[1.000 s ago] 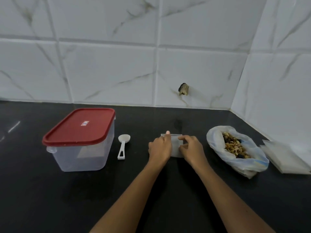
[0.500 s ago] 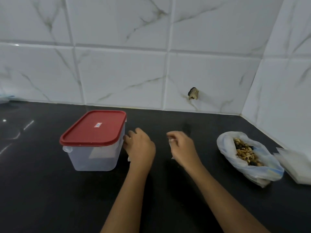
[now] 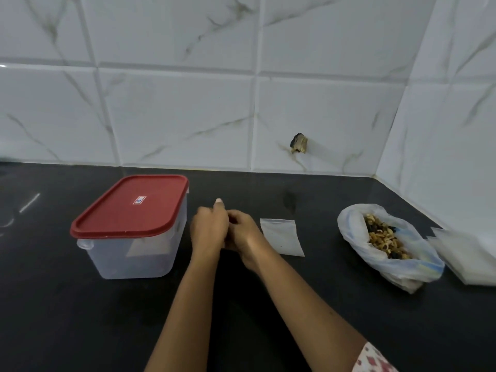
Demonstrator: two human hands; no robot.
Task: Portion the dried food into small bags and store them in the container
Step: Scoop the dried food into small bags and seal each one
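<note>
My left hand [image 3: 208,227] and my right hand [image 3: 243,233] meet just right of the clear container [image 3: 134,253], which has a red lid [image 3: 131,206] on it. Both hands have curled fingers that touch each other, and what lies between them is hidden. The white spoon seen earlier is out of sight behind my left hand. A small flat empty bag [image 3: 281,237] lies on the black counter right of my right hand, untouched. Further right, an open plastic bag of dried food [image 3: 386,238] lies on its side.
A stack of spare small bags [image 3: 464,253] lies at the far right by the tiled side wall. The tiled back wall runs behind everything. Bare black counter [image 3: 80,318] stretches in front of the container and hands.
My right hand let go of the small bag, which now lies flat, and moved left. My left hand went to the spoon's place beside the container, and the two hands have come together.
</note>
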